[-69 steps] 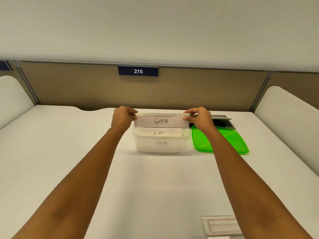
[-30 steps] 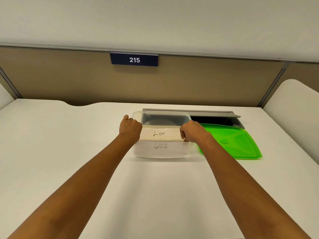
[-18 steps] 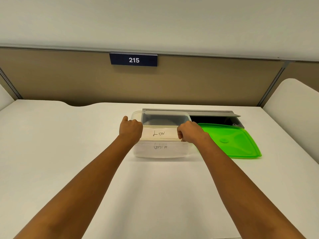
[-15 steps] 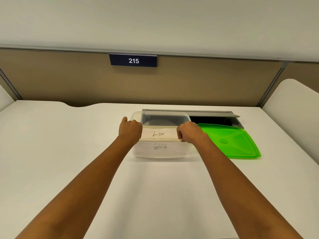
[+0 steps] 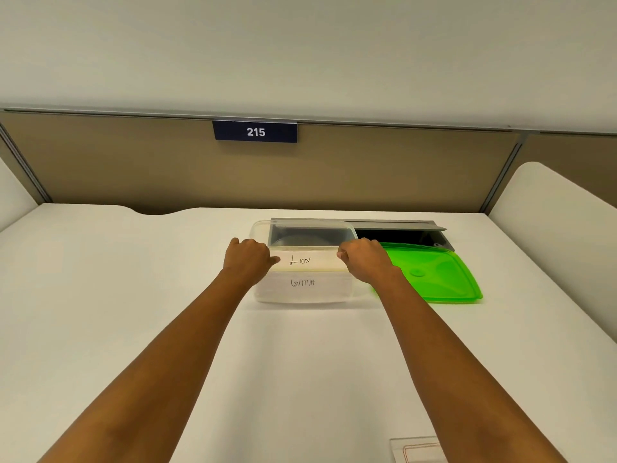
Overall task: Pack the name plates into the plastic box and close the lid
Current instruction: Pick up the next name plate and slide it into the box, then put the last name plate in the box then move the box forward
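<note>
A clear plastic box (image 5: 263, 294) stands open in the middle of the white desk. A white name plate marked LION (image 5: 309, 261) sits at the box's near rim. My left hand (image 5: 248, 257) grips its left end and my right hand (image 5: 362, 260) grips its right end. Below it, through the box's front wall, shows another plate marked GAMA (image 5: 302, 284). The green lid (image 5: 430, 274) lies flat on the desk, just right of the box and behind my right wrist.
A grey cable hatch (image 5: 397, 230) stands open in the desk behind the box and lid. A tan partition with a sign reading 215 (image 5: 255, 132) closes the back. White side panels flank the desk. A clear sleeve (image 5: 414, 451) lies at the near edge.
The GAMA plate that both hands held above the box now lies inside it. Both hands now hold the LION plate at the rim, nearly still over the last second.
</note>
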